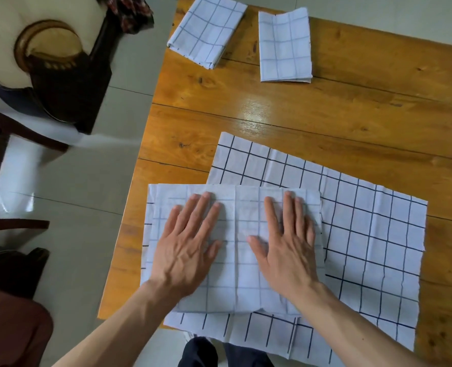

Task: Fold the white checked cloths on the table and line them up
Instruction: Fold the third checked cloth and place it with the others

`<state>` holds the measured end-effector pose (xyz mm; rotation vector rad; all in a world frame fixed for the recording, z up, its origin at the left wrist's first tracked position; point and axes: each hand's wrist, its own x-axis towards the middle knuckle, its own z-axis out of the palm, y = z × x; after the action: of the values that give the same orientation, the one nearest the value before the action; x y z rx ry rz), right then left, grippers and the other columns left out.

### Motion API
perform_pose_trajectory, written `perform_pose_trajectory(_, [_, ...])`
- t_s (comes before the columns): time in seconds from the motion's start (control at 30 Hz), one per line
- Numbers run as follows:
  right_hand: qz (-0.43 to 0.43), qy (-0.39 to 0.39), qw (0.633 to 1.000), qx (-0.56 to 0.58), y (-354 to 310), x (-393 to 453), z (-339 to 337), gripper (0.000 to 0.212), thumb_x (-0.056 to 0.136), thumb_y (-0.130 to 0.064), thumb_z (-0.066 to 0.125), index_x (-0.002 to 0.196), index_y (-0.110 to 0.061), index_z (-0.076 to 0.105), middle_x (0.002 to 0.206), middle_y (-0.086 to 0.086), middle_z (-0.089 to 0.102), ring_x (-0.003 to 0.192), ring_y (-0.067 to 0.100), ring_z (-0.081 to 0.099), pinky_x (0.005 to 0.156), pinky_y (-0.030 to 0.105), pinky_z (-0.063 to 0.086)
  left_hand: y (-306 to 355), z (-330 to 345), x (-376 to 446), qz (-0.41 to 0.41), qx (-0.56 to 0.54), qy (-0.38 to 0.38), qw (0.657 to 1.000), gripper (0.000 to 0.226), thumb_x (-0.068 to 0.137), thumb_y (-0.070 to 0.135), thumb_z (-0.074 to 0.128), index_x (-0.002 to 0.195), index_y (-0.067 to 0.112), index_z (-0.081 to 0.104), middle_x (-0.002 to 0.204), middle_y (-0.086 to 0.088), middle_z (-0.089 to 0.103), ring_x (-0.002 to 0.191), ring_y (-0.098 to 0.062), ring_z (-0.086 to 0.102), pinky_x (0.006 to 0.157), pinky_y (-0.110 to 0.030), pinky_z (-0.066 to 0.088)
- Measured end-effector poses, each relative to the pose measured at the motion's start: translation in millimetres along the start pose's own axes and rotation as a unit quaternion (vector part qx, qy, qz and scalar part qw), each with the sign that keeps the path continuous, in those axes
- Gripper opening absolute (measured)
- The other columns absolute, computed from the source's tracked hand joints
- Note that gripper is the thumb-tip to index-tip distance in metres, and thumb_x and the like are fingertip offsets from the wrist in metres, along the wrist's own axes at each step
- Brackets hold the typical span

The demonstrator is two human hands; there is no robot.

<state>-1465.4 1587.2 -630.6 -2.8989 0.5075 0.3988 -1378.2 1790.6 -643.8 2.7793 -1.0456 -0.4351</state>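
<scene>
Both flat, straight-fingered hands, left point(185, 250) and right point(285, 247), press the half-folded white checked cloth point(235, 295) beneath them (creasing step), probably needing another fold next.

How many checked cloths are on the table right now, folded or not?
4. Two folded ones at the far edge: far-left cloth, far-right cloth. One folded cloth under both hands, lying on an unfolded cloth. More could be hidden underneath.

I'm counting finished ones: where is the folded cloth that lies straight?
In the head view, the straight folded cloth lies at the table's far edge, just right of the tilted folded cloth, apart from it, beyond the hands.
</scene>
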Motion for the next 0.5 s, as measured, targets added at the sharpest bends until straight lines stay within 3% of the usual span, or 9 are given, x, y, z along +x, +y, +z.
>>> perform_pose_trajectory(0.1, [-0.038, 0.002, 0.999, -0.018, 19, 2, 4, 0.076, 0.098, -0.062, 0.020, 0.159, -0.022, 0.003, 0.166, 0.012, -0.007, 0.153, 0.030, -0.008, 0.122, 0.055, 0.010, -13, -1, -2, 0.001, 0.026, -0.010, 1.000, 0.070, 0.102, 0.057, 0.020, 0.162, 0.022, 0.008, 0.170, -0.001, 0.002, 0.156, -0.021, 0.001, 0.124, -0.049, 0.009])
perform_pose_trajectory(0.27, [-0.060, 0.001, 0.998, -0.007, 30, 3, 8, 0.074, 0.099, -0.057, 0.028, 0.159, -0.020, 0.004, 0.166, 0.010, -0.007, 0.153, 0.030, -0.008, 0.121, 0.057, 0.010, -16, -2, -3, 0.005, 0.038, -0.014, 0.999, 0.072, 0.101, 0.056, 0.023, 0.162, 0.021, 0.007, 0.170, -0.002, 0.000, 0.156, -0.022, -0.001, 0.125, -0.051, 0.011])
perform_pose_trajectory(0.5, [-0.099, 0.021, 0.993, 0.060, -12, -32, 9, 0.071, 0.101, -0.048, 0.028, 0.157, -0.006, 0.017, 0.166, 0.012, 0.003, 0.154, 0.026, 0.000, 0.123, 0.049, 0.006, -14, -2, -4, 0.005, 0.039, -0.003, 0.999, 0.073, 0.100, 0.055, 0.027, 0.162, 0.021, 0.008, 0.170, -0.002, 0.000, 0.156, -0.022, -0.002, 0.125, -0.052, 0.012])
